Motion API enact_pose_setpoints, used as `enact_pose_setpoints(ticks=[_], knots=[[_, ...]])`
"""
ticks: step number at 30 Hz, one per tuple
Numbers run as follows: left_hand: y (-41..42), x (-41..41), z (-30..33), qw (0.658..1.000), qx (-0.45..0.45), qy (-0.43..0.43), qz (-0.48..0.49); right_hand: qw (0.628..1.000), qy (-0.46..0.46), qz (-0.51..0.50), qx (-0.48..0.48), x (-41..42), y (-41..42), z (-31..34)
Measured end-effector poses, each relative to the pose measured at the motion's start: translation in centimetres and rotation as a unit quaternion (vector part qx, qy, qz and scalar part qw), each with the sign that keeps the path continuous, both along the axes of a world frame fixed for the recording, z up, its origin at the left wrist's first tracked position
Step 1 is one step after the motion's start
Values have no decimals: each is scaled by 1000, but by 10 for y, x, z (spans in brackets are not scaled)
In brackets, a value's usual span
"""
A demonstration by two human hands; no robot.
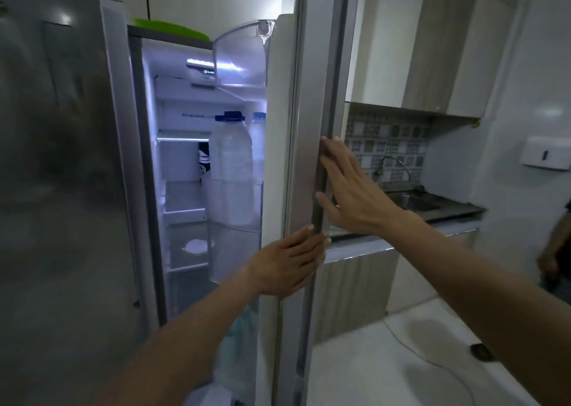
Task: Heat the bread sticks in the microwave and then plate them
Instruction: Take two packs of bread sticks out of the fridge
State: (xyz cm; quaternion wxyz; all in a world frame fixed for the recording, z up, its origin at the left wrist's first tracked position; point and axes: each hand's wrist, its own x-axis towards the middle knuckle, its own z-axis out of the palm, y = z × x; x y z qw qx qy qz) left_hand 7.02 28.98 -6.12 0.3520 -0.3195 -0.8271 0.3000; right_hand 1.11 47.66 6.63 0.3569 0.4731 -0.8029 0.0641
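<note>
The right door point(304, 103) of a steel side-by-side fridge stands partly open, edge toward me. My left hand point(287, 260) curls its fingers around the door's vertical handle point(324, 164) low down. My right hand point(346, 189) lies flat against the same handle higher up, fingers straight and spread. Inside the lit fridge point(182, 164) I see shelves, a white plate or lid point(196, 246) on a lower shelf and large water bottles point(230, 164) in the door bin. No bread sticks, microwave or serving plate are in view.
The closed left fridge door point(58, 174) fills the left side. A green tray point(171, 29) lies on top of the fridge. To the right are a sink counter point(432, 208) with a tap point(394, 166), upper cabinets and a white floor with a cable. Another person point(557, 251) stands at the far right edge.
</note>
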Motion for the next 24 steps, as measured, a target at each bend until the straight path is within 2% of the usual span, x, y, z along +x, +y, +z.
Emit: enact_pose_setpoints(ticks=[5, 8, 12, 16, 20, 24], knots=[[56, -18, 7, 992, -115, -28, 44, 981, -146, -7, -126, 3, 29, -20], [89, -38, 8, 988, -147, -42, 32, 939, -232, -22, -251, 4, 40, -29], [131, -69, 0, 988, -144, -58, -1, 872, -275, -57, -401, -8, 58, -40], [147, -81, -24, 984, -158, -25, 75, 819, -324, -109, -462, -16, 65, -56], [151, -84, -26, 983, -149, -43, 102, 778, -342, -149, -505, -36, 78, -66], [153, -92, -28, 973, -180, -21, 140, 741, -374, -170, -531, -52, 91, -66]])
